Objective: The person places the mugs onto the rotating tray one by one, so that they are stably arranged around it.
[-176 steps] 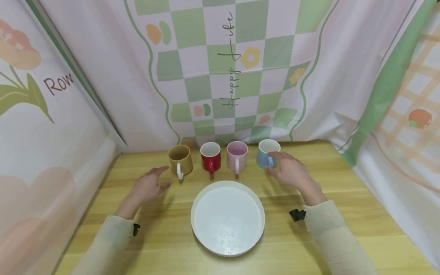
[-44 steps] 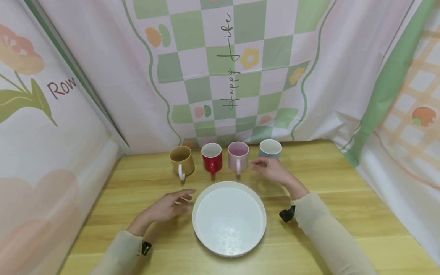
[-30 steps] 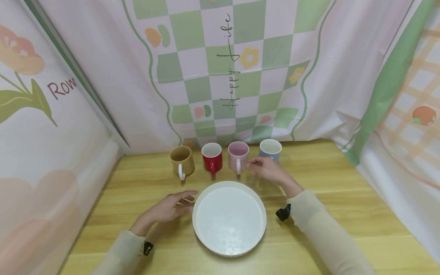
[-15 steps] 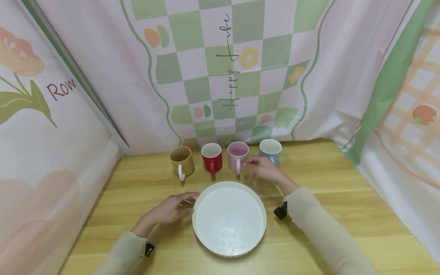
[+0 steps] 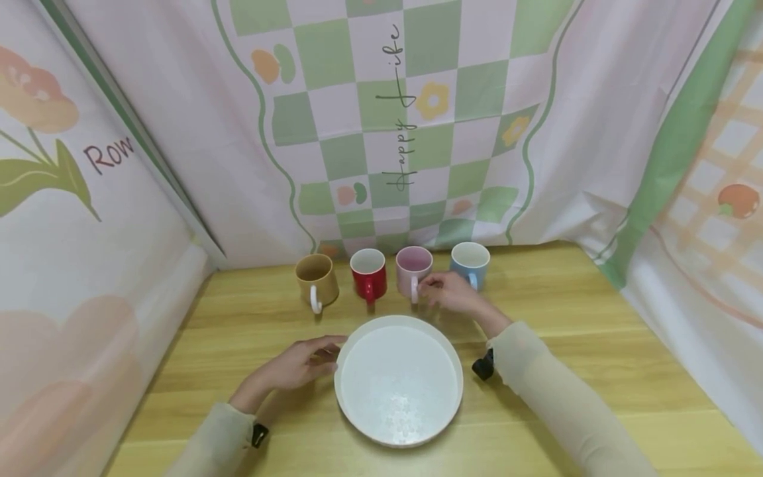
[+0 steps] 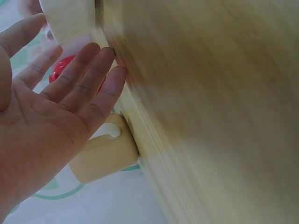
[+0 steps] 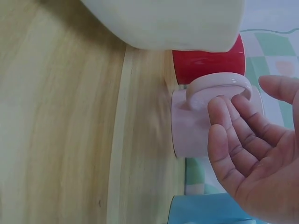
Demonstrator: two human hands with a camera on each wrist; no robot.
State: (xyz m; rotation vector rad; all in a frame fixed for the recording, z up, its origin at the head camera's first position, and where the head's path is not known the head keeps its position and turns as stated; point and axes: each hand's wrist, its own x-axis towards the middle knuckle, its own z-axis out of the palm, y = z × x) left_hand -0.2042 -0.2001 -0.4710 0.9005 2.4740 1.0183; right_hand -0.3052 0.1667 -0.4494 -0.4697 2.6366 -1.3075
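A pink mug (image 5: 407,281) stands upright in the row of mugs, its handle facing me. My right hand (image 5: 454,293) is at that handle with fingers loosely bent; in the right wrist view the fingertips (image 7: 217,108) lie beside the handle (image 7: 219,80) and the thumb stands apart. At the left rim of a round white tray (image 5: 399,377) is my left hand (image 5: 292,366), its fingertips right at the rim. The left wrist view shows the left palm (image 6: 46,112) with fingers extended and spread, nothing gripped.
To the right of the pink mug stands a blue mug (image 5: 461,268). On its left are a red mug (image 5: 361,283) and a mustard mug (image 5: 324,289) with a white handle. A printed curtain (image 5: 334,106) hangs close behind the row on the wooden table (image 5: 238,318).
Earlier my right hand was at the blue mug and my left near the mustard mug. The right has moved left to the pink mug's handle; the left has come to the tray's rim.
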